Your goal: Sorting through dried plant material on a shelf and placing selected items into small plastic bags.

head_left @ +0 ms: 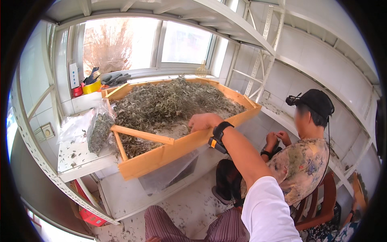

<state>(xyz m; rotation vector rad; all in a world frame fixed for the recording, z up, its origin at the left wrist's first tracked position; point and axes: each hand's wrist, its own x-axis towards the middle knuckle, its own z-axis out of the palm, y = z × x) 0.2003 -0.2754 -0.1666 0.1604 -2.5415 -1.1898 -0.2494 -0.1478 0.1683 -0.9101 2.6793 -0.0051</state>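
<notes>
We reach our right hand [204,121] over the near rim of the wooden tray [161,155], fingers curled – whether gripping the dried leaves [169,103] heaped inside, we cannot tell – a seated person [302,161] at right

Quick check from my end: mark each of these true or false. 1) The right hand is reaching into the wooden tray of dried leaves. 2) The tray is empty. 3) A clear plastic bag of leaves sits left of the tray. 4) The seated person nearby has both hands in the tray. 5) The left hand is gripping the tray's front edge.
1) True: the right hand is over the dried leaves inside the wooden tray.
2) False: leaves fill most of it.
3) True: the plastic bag stands at the tray's left side.
4) False: the seated person keeps both hands together, away from the tray.
5) False: no left hand shows.
</notes>
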